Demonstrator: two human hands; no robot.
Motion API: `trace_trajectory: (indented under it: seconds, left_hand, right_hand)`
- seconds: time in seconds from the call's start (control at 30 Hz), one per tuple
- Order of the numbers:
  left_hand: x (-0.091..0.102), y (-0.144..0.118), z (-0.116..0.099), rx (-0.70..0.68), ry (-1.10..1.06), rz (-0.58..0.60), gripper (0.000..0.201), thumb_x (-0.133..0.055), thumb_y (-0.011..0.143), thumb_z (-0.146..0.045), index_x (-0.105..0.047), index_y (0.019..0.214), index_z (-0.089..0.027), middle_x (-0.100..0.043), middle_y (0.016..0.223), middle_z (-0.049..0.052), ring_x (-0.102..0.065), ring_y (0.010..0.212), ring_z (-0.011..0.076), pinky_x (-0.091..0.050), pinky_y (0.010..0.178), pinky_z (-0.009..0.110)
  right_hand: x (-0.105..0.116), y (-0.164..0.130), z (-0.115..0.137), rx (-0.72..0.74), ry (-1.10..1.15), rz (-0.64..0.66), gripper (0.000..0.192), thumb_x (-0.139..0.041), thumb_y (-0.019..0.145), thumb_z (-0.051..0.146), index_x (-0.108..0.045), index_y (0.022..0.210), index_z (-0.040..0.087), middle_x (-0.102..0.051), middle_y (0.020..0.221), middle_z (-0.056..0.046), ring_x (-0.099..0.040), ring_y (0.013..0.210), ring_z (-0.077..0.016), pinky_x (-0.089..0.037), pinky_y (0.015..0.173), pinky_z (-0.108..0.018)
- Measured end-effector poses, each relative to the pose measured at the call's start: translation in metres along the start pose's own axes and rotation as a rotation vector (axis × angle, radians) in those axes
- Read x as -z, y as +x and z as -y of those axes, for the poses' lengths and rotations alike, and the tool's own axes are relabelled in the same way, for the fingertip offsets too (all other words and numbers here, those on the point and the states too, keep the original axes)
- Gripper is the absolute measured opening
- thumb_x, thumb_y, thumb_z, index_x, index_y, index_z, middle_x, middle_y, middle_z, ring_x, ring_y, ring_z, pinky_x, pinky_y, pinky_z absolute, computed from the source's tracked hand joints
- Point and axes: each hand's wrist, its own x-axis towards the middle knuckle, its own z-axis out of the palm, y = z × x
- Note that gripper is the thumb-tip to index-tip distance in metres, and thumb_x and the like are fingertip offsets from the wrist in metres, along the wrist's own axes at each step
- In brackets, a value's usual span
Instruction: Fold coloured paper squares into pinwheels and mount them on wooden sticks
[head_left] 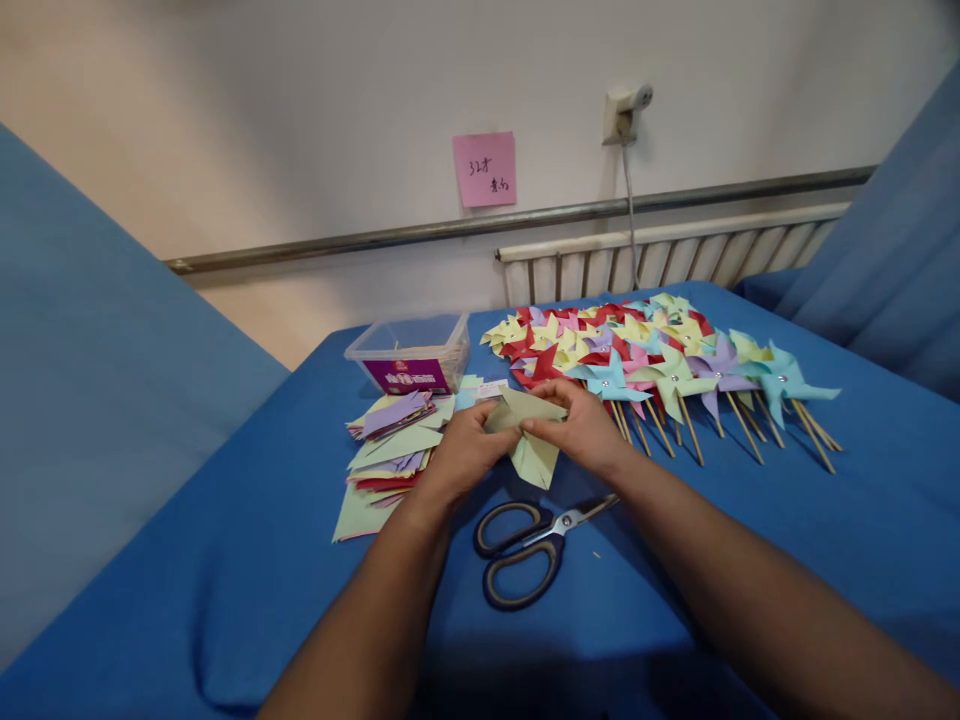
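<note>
Between my two hands is a pale green piece of paper [535, 462], cut and partly bent, held above the blue cloth. My left hand [472, 445] pinches its left side, and my right hand [581, 425] grips it from the right, with both thumbs meeting near the paper's middle. Just below lie scissors [561, 525] with dark handles, their blades pointing right and slightly apart. Left of my hands is a stack of coloured paper sheets [394, 445] in green, purple, red and yellow.
A clear plastic box [409, 345] with a purple label stands behind the paper stack. Many finished pinwheels [675, 378] on wooden sticks cover the table's back right. Blue cloth [847, 540] covers the table. A wall rail [540, 218] and radiator [675, 255] run behind it.
</note>
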Motion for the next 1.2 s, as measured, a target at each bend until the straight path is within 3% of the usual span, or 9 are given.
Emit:
trace_trajectory:
  seconds: [0.23, 0.33, 0.43, 0.53, 0.73, 1.03, 1.2]
  left_hand:
    - [0.003, 0.002, 0.003, -0.032, 0.108, -0.045, 0.013, -0.073, 0.065, -0.025, -0.073, 0.073, -0.016, -0.061, 0.062, -0.001, -0.048, 0.054, 0.0123, -0.034, 0.049, 0.021]
    - [0.002, 0.002, 0.002, -0.042, 0.064, -0.121, 0.018, -0.077, 0.063, -0.025, -0.073, 0.077, -0.015, -0.064, 0.066, -0.001, -0.052, 0.057, 0.0135, -0.038, 0.051, 0.022]
    - [-0.001, 0.001, -0.001, 0.007, -0.174, -0.178, 0.030, -0.081, 0.060, -0.028, -0.071, 0.085, -0.016, -0.068, 0.072, 0.001, -0.058, 0.062, 0.0154, -0.045, 0.058, 0.025]
    - [-0.006, 0.000, -0.001, 0.120, -0.475, -0.118, 0.032, -0.082, 0.062, -0.033, -0.067, 0.085, -0.015, -0.068, 0.071, 0.002, -0.062, 0.062, 0.0170, -0.050, 0.063, 0.030]
    - [-0.014, -0.002, 0.003, 0.200, -0.621, -0.049, 0.028, -0.084, 0.060, -0.027, -0.065, 0.077, -0.014, -0.066, 0.069, 0.001, -0.061, 0.062, 0.0140, -0.048, 0.061, 0.026]
    - [-0.019, -0.002, 0.004, 0.217, -0.640, -0.140, 0.023, -0.083, 0.057, -0.018, -0.066, 0.071, -0.012, -0.068, 0.064, 0.004, -0.062, 0.058, 0.0158, -0.049, 0.062, 0.028]
    - [-0.016, -0.002, 0.004, 0.214, -0.627, -0.169, 0.020, -0.083, 0.057, -0.018, -0.066, 0.065, -0.012, -0.068, 0.061, 0.004, -0.061, 0.054, 0.0146, -0.048, 0.058, 0.027]
  right_hand:
    - [-0.005, -0.001, -0.007, -0.018, -0.028, 0.023, 0.029, -0.076, 0.064, 0.034, -0.066, 0.087, 0.020, -0.071, 0.080, -0.001, -0.065, 0.070, -0.0188, -0.053, 0.065, -0.032]
    - [-0.010, -0.002, -0.010, -0.040, 0.057, -0.036, 0.033, -0.076, 0.064, 0.037, -0.065, 0.089, 0.019, -0.072, 0.080, -0.001, -0.066, 0.066, -0.0185, -0.054, 0.062, -0.031]
    - [-0.014, -0.002, -0.015, -0.057, 0.169, -0.127, 0.042, -0.077, 0.065, 0.042, -0.065, 0.097, 0.018, -0.074, 0.085, -0.003, -0.068, 0.069, -0.0196, -0.056, 0.064, -0.032]
    - [-0.015, -0.002, -0.019, -0.036, 0.229, -0.200, 0.047, -0.078, 0.067, 0.046, -0.065, 0.103, 0.018, -0.076, 0.090, -0.005, -0.070, 0.074, -0.0215, -0.057, 0.067, -0.033]
    - [-0.016, -0.006, -0.015, 0.026, 0.126, -0.289, 0.042, -0.074, 0.071, 0.048, -0.065, 0.100, 0.019, -0.076, 0.092, -0.006, -0.071, 0.080, -0.0229, -0.057, 0.069, -0.033]
    - [-0.019, -0.007, -0.019, 0.017, 0.163, -0.220, 0.042, -0.075, 0.070, 0.043, -0.061, 0.102, 0.020, -0.075, 0.087, -0.004, -0.070, 0.077, -0.0220, -0.057, 0.071, -0.034]
    - [-0.019, -0.007, -0.018, 0.037, 0.149, -0.192, 0.038, -0.073, 0.072, 0.040, -0.060, 0.102, 0.020, -0.074, 0.099, -0.007, -0.070, 0.088, -0.0239, -0.057, 0.078, -0.037]
